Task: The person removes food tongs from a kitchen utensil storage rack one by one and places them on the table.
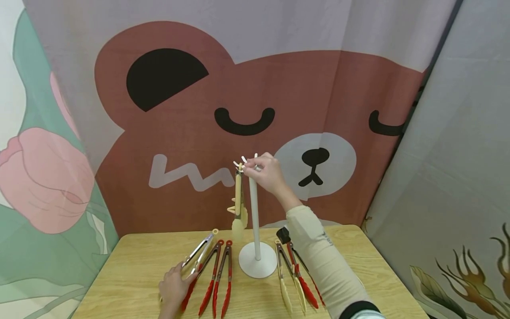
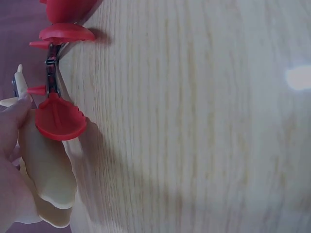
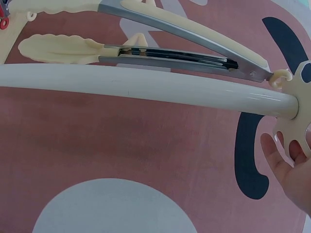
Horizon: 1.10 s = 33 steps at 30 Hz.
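Note:
My right hand is at the top of a white stand, its fingers gripping the hooked head. From a hook on the left side hang cream-tipped tongs, their heads pointing down beside the pole. In the right wrist view the hanging tongs' ring is looped over that hook. Low at the table's left, my left hand grips another pair of cream-tipped tongs. Their metal arms slant up and right past the fingers, and the hand partly covers them in the head view.
Two pairs of red tongs lie between my left hand and the stand's round base. Right of the base are cream tongs and red tongs, partly behind my right sleeve. A bear-print curtain hangs behind the wooden table.

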Motion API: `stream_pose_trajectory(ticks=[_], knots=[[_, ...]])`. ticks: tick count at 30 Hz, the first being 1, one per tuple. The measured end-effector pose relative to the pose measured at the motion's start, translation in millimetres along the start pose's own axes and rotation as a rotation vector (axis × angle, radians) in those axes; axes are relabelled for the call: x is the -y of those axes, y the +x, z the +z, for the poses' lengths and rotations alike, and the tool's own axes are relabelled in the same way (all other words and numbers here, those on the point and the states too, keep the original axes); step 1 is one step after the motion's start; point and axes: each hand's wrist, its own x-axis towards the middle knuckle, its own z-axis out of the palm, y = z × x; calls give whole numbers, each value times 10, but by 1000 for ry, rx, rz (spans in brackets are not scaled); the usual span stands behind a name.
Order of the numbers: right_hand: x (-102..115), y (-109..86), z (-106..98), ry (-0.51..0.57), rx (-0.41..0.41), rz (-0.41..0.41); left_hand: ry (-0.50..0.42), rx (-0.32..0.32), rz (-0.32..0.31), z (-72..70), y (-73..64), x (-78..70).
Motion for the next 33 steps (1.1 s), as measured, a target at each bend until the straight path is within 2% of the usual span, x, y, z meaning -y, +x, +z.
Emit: stream_pose_trajectory(ticks=[11,19,26,33], knots=[[11,2,-8,-11,-13,-10,54,53,6,5,42,32],[25,-5,-10,6,-5,11,93,114,-27,-11,44,28],[23,-5,-4,-3,-5,5,93,153,-51,1,64,52],[21,-8,-9,-1,-9,-2,79,164,-63,21,74,73]])
